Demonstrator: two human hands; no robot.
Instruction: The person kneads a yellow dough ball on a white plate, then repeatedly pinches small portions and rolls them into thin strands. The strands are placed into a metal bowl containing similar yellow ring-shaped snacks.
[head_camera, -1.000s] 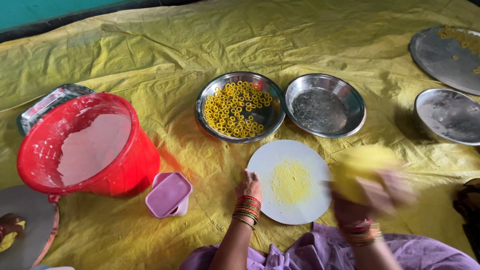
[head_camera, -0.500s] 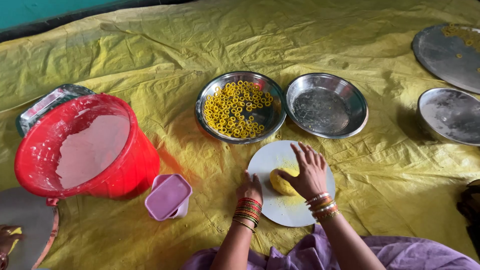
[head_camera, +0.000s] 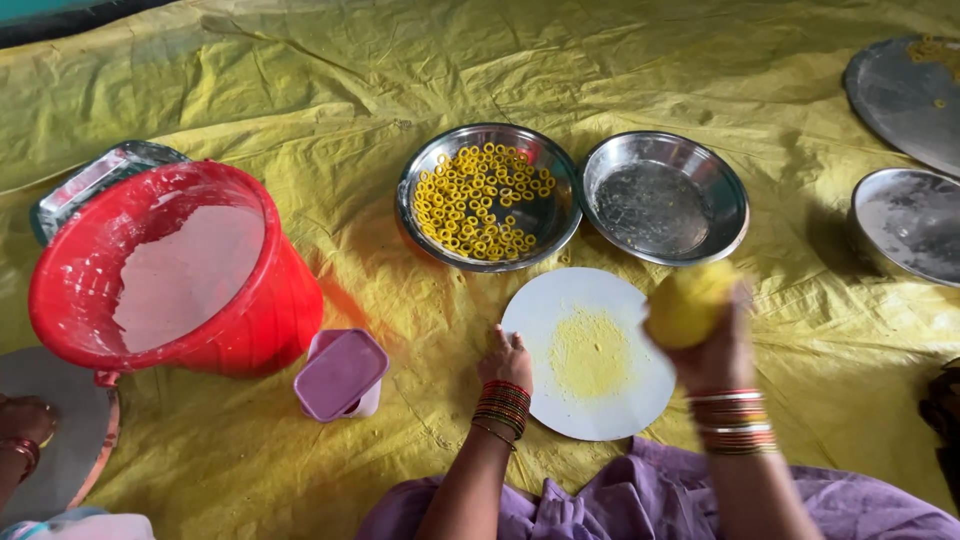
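Yellow dough ball (head_camera: 690, 303) sits gripped in right hand (head_camera: 718, 350), seemingly just above the white board (head_camera: 540, 315)'s right edge; left hand (head_camera: 507, 358) presses its left rim.

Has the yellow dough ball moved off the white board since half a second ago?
Yes. The right hand has lifted the yellow dough ball off the white round board, up and rightward, toward the empty steel bowl.
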